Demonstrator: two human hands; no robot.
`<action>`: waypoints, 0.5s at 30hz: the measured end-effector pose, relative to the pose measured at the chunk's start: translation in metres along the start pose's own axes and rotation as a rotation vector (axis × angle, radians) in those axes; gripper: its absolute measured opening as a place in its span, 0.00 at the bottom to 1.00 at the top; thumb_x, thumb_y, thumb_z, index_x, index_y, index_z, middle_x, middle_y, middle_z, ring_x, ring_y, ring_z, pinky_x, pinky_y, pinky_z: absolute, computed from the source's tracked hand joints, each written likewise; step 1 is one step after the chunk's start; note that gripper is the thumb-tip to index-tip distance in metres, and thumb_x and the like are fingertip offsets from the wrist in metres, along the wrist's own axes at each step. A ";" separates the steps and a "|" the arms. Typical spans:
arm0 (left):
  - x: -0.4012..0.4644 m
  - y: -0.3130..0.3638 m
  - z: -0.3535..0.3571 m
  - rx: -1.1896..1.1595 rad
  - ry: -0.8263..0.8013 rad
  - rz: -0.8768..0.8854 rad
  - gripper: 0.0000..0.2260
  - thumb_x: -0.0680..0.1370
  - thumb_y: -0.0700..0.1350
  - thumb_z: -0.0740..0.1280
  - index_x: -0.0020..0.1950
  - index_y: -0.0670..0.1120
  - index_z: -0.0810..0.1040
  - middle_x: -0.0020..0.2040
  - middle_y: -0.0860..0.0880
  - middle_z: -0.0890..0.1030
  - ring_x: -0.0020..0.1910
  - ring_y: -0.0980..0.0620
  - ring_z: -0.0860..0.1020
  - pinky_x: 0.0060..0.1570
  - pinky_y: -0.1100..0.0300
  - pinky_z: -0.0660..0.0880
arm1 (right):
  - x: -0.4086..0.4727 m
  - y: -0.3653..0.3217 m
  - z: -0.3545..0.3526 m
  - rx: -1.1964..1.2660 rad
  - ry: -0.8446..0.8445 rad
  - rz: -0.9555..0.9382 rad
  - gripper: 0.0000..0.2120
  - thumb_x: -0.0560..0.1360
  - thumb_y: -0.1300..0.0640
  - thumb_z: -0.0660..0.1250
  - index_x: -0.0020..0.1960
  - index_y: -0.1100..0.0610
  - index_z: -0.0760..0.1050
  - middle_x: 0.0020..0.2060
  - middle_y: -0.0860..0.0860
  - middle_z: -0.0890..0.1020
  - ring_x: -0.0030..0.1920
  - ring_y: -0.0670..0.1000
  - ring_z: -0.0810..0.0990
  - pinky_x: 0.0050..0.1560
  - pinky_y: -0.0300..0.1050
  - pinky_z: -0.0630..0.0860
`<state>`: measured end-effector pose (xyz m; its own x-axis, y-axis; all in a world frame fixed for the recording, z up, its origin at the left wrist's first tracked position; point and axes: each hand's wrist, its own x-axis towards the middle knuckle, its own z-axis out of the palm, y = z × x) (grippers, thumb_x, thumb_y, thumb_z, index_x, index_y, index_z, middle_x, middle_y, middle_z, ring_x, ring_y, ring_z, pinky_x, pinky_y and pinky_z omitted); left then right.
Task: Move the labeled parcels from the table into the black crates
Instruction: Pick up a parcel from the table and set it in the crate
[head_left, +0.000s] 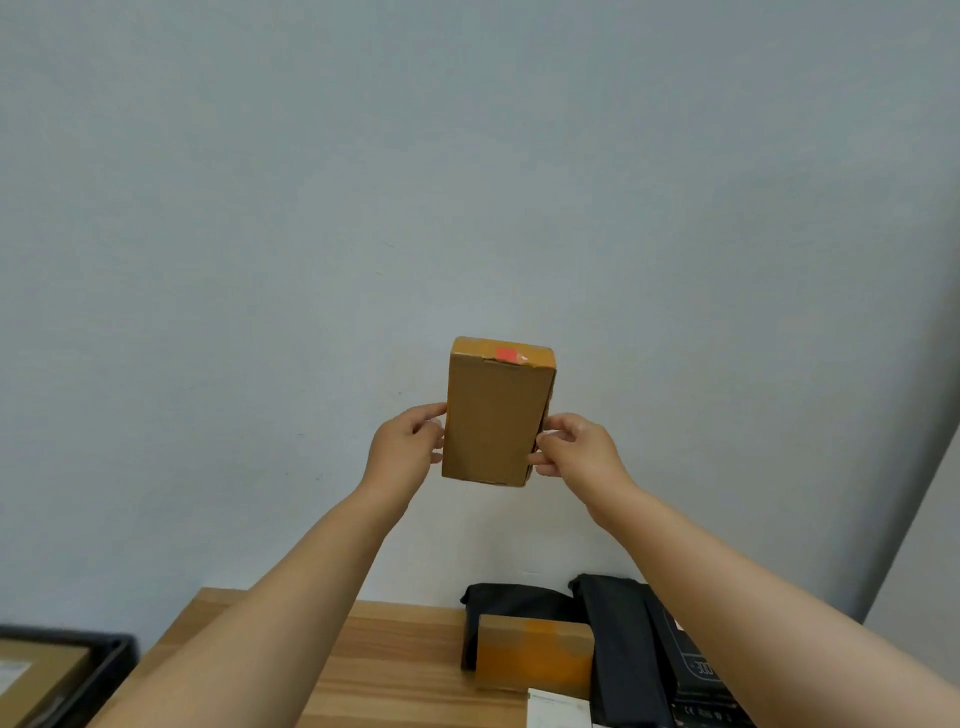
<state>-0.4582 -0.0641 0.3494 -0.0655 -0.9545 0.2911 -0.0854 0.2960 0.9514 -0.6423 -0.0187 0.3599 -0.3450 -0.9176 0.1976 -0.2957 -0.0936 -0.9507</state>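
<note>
I hold a brown cardboard parcel (496, 415) upright in front of the wall, well above the table, with a small red sticker on its top end. My left hand (405, 447) grips its left side and my right hand (576, 452) grips its right side. On the wooden table (395, 665) below lie another cardboard parcel (535, 652), two black bagged parcels (621, 654) and a white label at the bottom edge. A black crate (106, 670) shows at the lower left, with a cardboard box inside it.
A plain grey-blue wall fills most of the view. The crate stands just left of the table's left edge. The parcels on the table cluster at its far right, against the wall.
</note>
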 end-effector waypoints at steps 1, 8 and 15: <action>0.002 0.002 -0.001 -0.028 0.000 -0.017 0.15 0.81 0.39 0.55 0.63 0.46 0.77 0.49 0.46 0.80 0.45 0.54 0.78 0.44 0.63 0.76 | 0.000 -0.002 0.001 0.023 -0.014 0.025 0.10 0.79 0.64 0.57 0.56 0.58 0.75 0.47 0.54 0.82 0.45 0.51 0.83 0.44 0.39 0.80; 0.006 0.009 -0.006 -0.200 -0.078 -0.141 0.13 0.81 0.49 0.58 0.51 0.44 0.80 0.48 0.46 0.82 0.47 0.50 0.81 0.48 0.60 0.78 | -0.001 -0.004 -0.001 0.335 -0.081 0.136 0.09 0.81 0.59 0.57 0.52 0.61 0.75 0.52 0.56 0.81 0.53 0.54 0.82 0.54 0.44 0.78; 0.001 0.003 -0.007 -0.132 -0.115 -0.088 0.09 0.77 0.39 0.65 0.57 0.45 0.79 0.52 0.50 0.84 0.52 0.52 0.81 0.50 0.59 0.78 | -0.007 -0.002 -0.001 0.227 -0.136 0.113 0.08 0.81 0.54 0.59 0.58 0.52 0.74 0.50 0.49 0.84 0.51 0.51 0.81 0.47 0.46 0.79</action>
<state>-0.4513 -0.0643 0.3531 -0.1773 -0.9637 0.1995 0.0351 0.1964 0.9799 -0.6404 -0.0116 0.3603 -0.2374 -0.9690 0.0680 -0.0496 -0.0578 -0.9971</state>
